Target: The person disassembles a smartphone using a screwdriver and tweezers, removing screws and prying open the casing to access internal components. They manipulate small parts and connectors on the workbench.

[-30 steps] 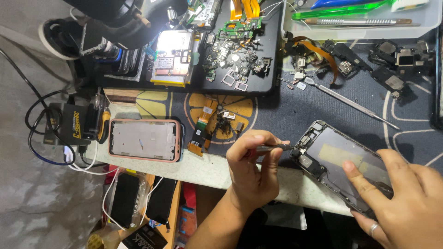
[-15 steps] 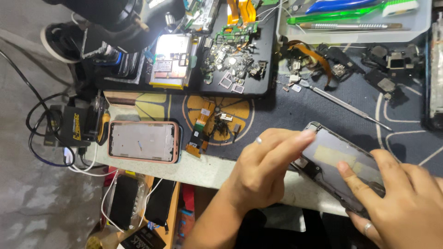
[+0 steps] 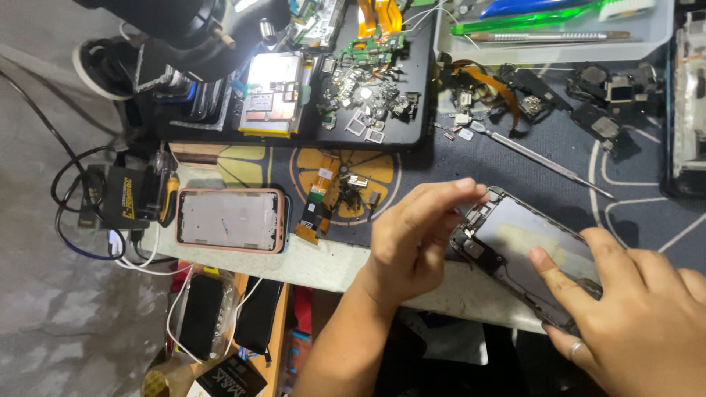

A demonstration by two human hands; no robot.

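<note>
1. I see the opened phone (image 3: 526,257) lying at the near edge of the worktop (image 3: 331,261), partly overhanging it, its long axis running from upper left to lower right.
2. My right hand (image 3: 640,309) steadies the phone's lower-right end, thumb pressed flat on its dark inner face, fingers wrapped under the edge.
3. My left hand (image 3: 415,235) sits just left of the phone, fingers half curled, fingertips touching its upper-left corner; whether it pinches anything I cannot tell.
4. The left hand is nearer that component-crowded corner.
5. A pink-rimmed phone frame (image 3: 229,220) lies well apart, to the left.
</note>
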